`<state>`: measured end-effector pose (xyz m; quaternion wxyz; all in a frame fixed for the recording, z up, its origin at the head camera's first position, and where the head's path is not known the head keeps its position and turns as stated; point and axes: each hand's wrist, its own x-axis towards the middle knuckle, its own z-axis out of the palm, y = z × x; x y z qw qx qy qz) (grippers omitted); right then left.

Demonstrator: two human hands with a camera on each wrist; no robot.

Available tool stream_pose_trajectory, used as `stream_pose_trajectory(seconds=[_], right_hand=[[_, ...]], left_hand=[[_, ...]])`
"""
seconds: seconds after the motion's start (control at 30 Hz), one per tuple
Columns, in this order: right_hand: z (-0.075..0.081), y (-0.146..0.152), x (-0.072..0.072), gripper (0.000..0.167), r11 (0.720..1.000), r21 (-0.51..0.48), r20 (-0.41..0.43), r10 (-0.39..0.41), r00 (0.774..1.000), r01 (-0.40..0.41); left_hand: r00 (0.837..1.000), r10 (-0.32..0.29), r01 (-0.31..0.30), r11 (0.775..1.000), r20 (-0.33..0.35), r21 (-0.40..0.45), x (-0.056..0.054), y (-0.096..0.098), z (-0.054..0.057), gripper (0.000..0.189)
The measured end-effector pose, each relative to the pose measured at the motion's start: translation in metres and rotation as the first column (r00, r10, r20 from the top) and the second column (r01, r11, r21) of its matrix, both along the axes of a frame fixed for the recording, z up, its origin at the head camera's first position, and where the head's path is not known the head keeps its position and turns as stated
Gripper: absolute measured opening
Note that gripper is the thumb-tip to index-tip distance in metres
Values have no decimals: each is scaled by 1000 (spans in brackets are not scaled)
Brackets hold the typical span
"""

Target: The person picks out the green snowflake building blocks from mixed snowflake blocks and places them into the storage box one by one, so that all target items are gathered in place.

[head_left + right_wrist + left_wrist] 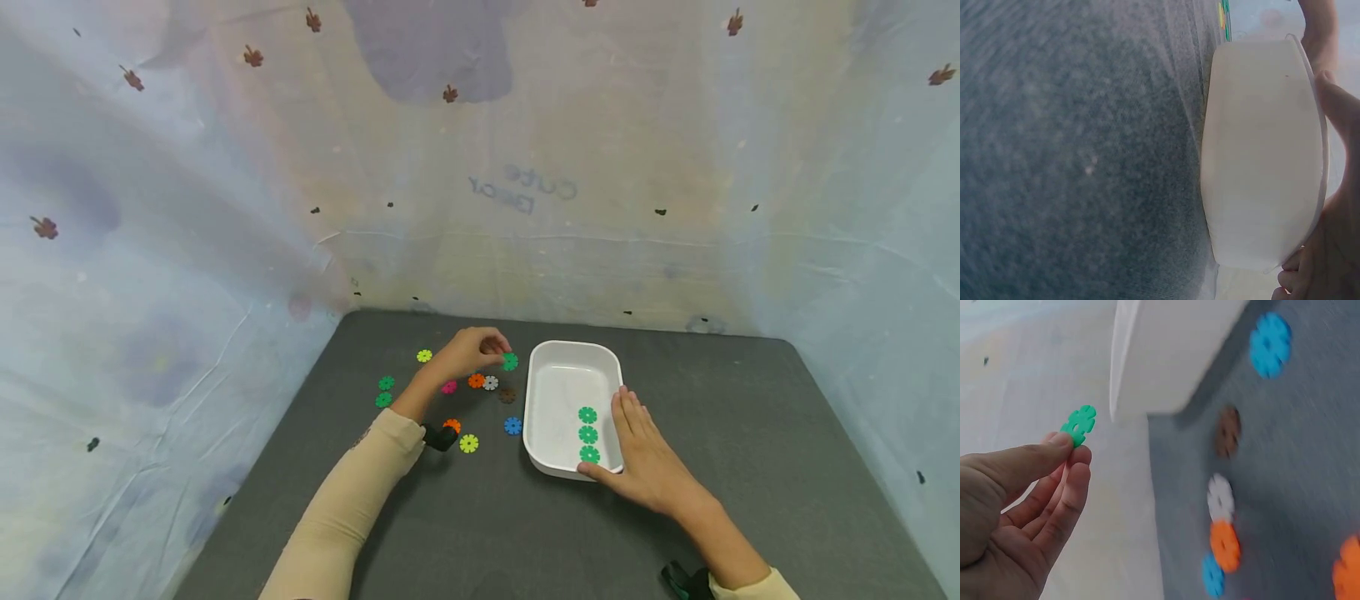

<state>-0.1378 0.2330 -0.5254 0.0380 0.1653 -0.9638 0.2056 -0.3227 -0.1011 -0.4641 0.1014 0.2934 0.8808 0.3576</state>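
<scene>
Green flower disc [510,362], a single one, is what we see pinched between the thumb and fingertips of the left hand [468,354], held up off the dark table [720,400]. The right hand [651,467] is well apart from it, and we find its fingers straight along the side of one white tray [558,392], its thumb resting at the near rim.

To the left of the right hand we count three green discs [588,434] in a row inside the tray. Two more green discs [386,382] lie left of the left wrist, making six greens in all.

We count two yellow discs: one [424,356] left of the left hand, another [468,443] on the near side of its black wrist strap [440,437]. Of two orange discs, one [452,426] is partly hidden by that strap and one [476,381] lies just nearer us than the left hand, beside one white disc [491,383].

One pink disc [449,387] sits by the left wrist. One brown disc [507,396] and a blue disc [513,426] lie between the hands; the left wrist view gives us a second blue disc [1213,575], next to the orange.
</scene>
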Motion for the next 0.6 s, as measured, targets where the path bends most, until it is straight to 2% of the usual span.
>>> stream_pose_trajectory(seconds=[0.17, 0.33, 0.6], right_hand=[[0, -1, -1, 130, 1000, 10, 3, -5, 1000, 5], [2, -2, -1, 130, 1000, 13, 16, -9, 1000, 9], [2, -1, 0, 130, 1000, 22, 20, -9, 1000, 8]], left_hand=[[999, -46, 45, 998, 15, 36, 1, 28, 1, 14], [997, -77, 76, 996, 29, 43, 2, 56, -4, 13], [996, -82, 82, 997, 25, 7, 7, 94, -13, 9]])
